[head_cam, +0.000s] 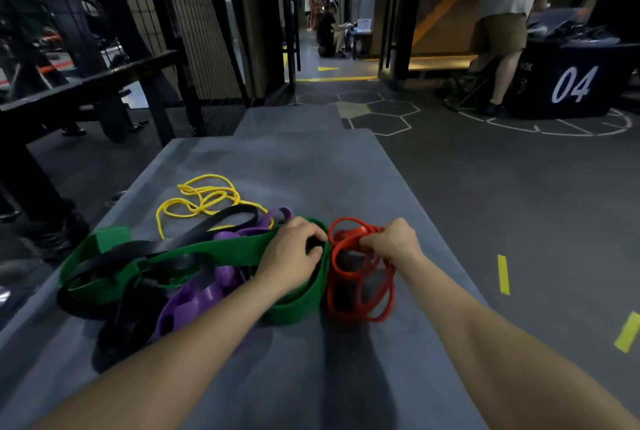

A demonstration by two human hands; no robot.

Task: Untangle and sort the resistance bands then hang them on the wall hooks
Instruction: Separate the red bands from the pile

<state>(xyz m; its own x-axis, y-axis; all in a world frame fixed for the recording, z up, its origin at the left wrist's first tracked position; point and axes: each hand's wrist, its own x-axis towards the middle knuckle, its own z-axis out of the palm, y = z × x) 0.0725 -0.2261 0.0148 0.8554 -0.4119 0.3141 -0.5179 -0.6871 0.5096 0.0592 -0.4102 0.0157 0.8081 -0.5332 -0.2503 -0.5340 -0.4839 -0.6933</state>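
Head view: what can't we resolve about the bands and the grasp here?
- Left hand fingertips: curled into the green band, so the exact grip is hidden.
- Right hand: fingers buried in the red band; number of strands pinched is unclear.
- Black band and purple band: overlaps hide which passes through which.
- Wall hooks: none identifiable in view.
- Yellow band: knotted or merely coiled, too thin to tell.

Both forearms bare, no sleeves; hands [294, 253] ungloved, ringless.

A gym; resistance bands [194, 256] heaped, numbered plyo box [568, 83], marked rubber floor [485, 180]
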